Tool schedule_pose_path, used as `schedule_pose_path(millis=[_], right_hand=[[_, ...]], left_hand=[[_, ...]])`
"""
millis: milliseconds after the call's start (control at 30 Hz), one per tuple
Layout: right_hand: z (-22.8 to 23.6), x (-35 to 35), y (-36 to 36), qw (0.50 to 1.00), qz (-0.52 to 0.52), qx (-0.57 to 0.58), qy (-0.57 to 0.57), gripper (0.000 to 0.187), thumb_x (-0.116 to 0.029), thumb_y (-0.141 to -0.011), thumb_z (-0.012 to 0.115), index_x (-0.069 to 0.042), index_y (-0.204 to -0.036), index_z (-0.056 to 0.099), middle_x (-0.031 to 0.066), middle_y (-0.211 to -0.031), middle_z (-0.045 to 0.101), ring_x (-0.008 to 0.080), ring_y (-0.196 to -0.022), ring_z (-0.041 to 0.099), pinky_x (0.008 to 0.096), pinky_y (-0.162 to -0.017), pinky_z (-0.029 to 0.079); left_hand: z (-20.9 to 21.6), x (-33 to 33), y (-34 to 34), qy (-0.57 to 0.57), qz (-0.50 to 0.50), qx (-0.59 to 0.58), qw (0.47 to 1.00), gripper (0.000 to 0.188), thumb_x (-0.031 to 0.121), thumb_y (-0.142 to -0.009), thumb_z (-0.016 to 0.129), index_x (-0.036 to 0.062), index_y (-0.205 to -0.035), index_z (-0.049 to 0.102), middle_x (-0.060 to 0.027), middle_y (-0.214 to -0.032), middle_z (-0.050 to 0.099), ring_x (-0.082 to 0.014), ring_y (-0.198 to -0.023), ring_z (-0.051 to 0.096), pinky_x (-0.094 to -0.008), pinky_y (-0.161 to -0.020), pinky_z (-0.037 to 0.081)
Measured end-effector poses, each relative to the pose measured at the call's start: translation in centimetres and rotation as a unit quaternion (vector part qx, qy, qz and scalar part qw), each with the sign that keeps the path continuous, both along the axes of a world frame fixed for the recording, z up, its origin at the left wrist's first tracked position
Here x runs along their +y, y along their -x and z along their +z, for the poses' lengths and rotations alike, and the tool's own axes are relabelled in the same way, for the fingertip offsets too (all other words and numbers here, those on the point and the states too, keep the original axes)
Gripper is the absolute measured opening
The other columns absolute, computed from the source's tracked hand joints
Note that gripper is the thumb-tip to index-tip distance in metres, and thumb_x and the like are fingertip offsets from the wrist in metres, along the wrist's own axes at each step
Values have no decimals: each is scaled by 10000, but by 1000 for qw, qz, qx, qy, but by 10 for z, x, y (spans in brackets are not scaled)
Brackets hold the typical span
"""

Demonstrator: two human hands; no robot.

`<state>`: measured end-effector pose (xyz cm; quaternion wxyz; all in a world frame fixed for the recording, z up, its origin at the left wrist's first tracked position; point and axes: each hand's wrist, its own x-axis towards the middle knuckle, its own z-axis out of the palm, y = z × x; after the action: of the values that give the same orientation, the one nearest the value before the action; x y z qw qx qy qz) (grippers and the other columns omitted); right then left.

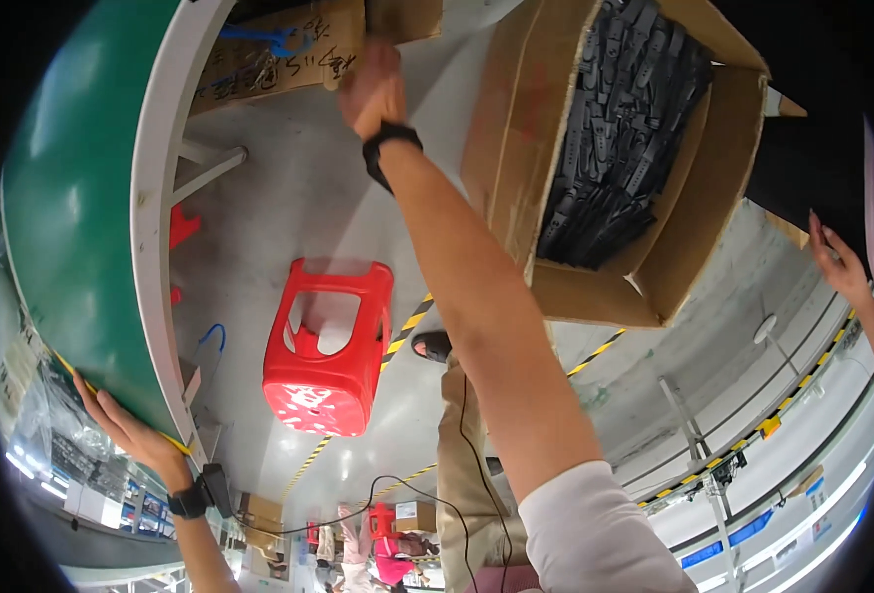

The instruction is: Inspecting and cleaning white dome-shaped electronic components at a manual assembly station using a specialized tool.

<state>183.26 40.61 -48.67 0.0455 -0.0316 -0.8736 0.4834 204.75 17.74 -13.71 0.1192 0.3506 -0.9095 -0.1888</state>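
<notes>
My left hand (125, 430) lies with its fingers stretched out along the edge of a green-topped table (81, 227). My right hand (375, 91) reaches far forward, at the edge of a brown cardboard piece (279, 61) with dark handwriting. Its fingers are blurred, and whether they grip the cardboard does not show. Each wrist wears a black band. Right of my right arm stands a large open cardboard box (516, 128), holding many black strap-like pieces (624, 128) with slots. A blue strip (264, 38) lies over the handwritten cardboard.
A red plastic stool (328, 346) is on the grey floor between the table and my legs. Another person's hand (840, 262) shows at the right. Black-and-yellow tape (412, 326) marks the floor, and a thin black cable (358, 509) hangs across below. More people appear at the lower edge.
</notes>
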Motion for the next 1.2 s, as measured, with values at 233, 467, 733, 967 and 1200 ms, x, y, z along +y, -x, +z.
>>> schedule_pose_path(millis=[233, 467, 733, 967, 1200], right_hand=[[-35, -35, 64, 976, 3, -181, 124, 599, -284, -719, 781, -17, -1226, 607, 214, -955, 693, 423, -949, 643, 450, -832, 513], [-8, -27, 40, 984, 155, -86, 3, 326, -240, -851, 644, -120, -1150, 697, 224, -912, 687, 398, -869, 650, 450, -762, 528], [31, -47, -63, 947, 286, -142, -46, 655, -82, -758, 683, -93, -1383, 485, 230, -940, 681, 385, -913, 654, 452, -801, 531], [12, -42, -93, 971, 238, -16, 13, 623, -78, -750, 646, -110, -1358, 513, 188, -1167, 634, 339, -1079, 608, 408, -861, 523], [-73, -44, 31, 908, 255, 111, -313, 301, -146, -891, 490, -56, -1126, 655, 136, -1125, 657, 281, -1079, 609, 416, -948, 455]], left_hand=[[-3, 3, 1, 37, -20, -12, 999, 528, 336, -1044, 330, 19, -1460, 401, -162, -1525, 367, -294, -1392, 359, -399, -1150, 238], [1, -2, -1, 45, -23, -21, 998, 531, 337, -1042, 327, 32, -1474, 385, -153, -1533, 358, -292, -1398, 354, -407, -1153, 241], [2, -8, -5, 7, -7, -25, 1000, 523, 332, -1044, 340, 72, -1497, 350, -144, -1538, 332, -279, -1396, 349, -386, -1152, 253], [0, -9, -6, 3, -10, -18, 1000, 512, 326, -1044, 337, 73, -1489, 365, -146, -1536, 336, -280, -1388, 360, -386, -1139, 268], [4, -6, -2, 41, -25, -37, 998, 533, 319, -1041, 313, 24, -1482, 358, -148, -1543, 330, -283, -1419, 319, -391, -1171, 218]])
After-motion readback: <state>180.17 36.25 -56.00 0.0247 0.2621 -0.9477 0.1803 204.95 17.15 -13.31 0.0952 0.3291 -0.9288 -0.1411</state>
